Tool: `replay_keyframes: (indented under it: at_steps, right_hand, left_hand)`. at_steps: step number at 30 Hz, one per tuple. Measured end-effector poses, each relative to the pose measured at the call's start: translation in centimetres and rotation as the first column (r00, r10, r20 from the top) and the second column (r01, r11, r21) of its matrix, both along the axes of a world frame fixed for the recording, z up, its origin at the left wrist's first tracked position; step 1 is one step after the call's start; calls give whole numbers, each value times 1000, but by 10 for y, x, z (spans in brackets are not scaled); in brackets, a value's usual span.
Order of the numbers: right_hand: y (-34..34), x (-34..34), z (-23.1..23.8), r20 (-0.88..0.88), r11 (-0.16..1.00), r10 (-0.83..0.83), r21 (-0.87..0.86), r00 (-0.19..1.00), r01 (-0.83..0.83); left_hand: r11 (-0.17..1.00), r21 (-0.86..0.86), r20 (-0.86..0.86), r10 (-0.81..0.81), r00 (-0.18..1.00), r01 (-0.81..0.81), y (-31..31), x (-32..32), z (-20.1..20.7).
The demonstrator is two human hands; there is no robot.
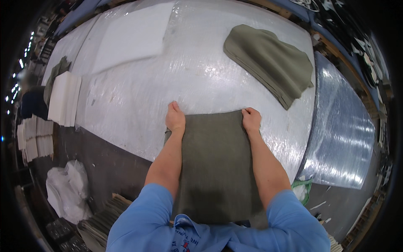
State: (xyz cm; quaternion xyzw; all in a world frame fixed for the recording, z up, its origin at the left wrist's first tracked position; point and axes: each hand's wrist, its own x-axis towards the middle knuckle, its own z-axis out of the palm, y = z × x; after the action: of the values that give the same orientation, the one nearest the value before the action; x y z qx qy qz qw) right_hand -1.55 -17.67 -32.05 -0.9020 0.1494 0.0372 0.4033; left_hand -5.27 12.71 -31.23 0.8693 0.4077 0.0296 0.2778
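An olive-green fabric piece [216,159] is stretched between my hands and hangs down over the near edge of the table toward my body. My left hand [175,117] is closed at its far left corner, thumb up. At the far right corner, my right hand [252,119] pinches the edge between thumb and fingers. The top edge runs nearly straight from one hand to the other. Beyond my right hand, a folded stack of similar olive-green fabric [268,61] lies on the plastic-wrapped table [197,84], its layers showing along the near edge.
A white sheet [134,35] lies at the table's far left. White foam-like slabs [64,98] stand at the left edge, with another white stack [35,136] behind. A crumpled clear plastic bag [68,189] and folded olive fabric [103,222] sit lower left. A blue-grey wrapped surface [340,130] adjoins right.
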Motion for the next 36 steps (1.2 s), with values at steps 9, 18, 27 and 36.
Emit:
replay_keyframes:
  at_steps: [9,18,27,36]
  right_hand:
    - [44,-89,73,385,888,454,-271,804,-372]
    - [56,-117,70,-228,507,758,-383,611,-772]
    - [35,-58,52,-339,669,482,-454,808,-589]
    - [1,-46,57,-16,875,449,-192,893,-444]
  left_hand:
    - [995,59,-41,-81,996,83,-5,-9,-4]
    - [999,10,-87,-53,995,54,-8,-3,0]
    - [1000,5,-70,-24,997,25,-5,6,-1]
    - [844,-488,457,31,889,221,69,-8,28]
